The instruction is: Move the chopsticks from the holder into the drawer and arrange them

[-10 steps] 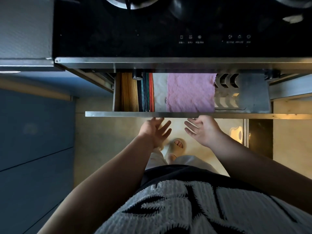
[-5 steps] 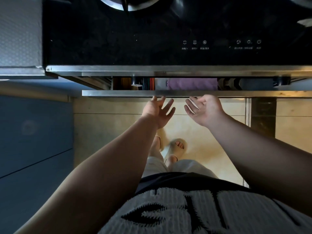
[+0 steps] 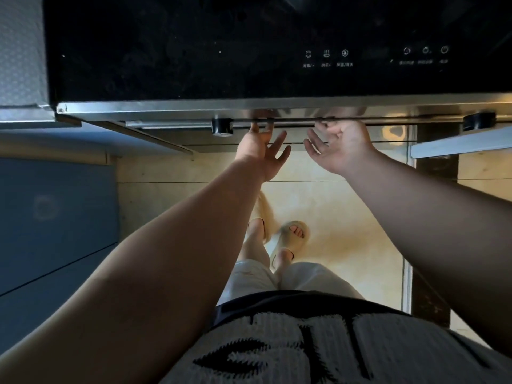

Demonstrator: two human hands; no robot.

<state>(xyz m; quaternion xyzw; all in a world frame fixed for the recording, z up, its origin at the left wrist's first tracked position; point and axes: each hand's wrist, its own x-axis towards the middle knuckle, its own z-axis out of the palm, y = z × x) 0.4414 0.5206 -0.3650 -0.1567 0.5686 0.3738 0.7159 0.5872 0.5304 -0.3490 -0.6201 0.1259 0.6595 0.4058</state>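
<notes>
The metal drawer (image 3: 171,123) under the black cooktop is pushed all the way in, so only its front edge shows. The chopsticks and the pink cloth inside it are hidden. My left hand (image 3: 260,149) has straight, spread fingers whose tips press the drawer front near a black knob (image 3: 221,126). My right hand (image 3: 339,145) is beside it, palm turned up, fingers relaxed at the drawer's front edge. Neither hand holds anything. No chopstick holder is in view.
The black glass cooktop (image 3: 249,51) with its touch controls (image 3: 327,58) fills the top. A grey counter (image 3: 19,51) lies at the left above blue cabinet fronts (image 3: 55,217). A second black knob (image 3: 478,121) sits at the right. Beige floor and my sandalled feet show below.
The drawer has slid from wide open to fully shut, hiding the chopsticks and pink cloth. Both hands moved forward with the drawer front.
</notes>
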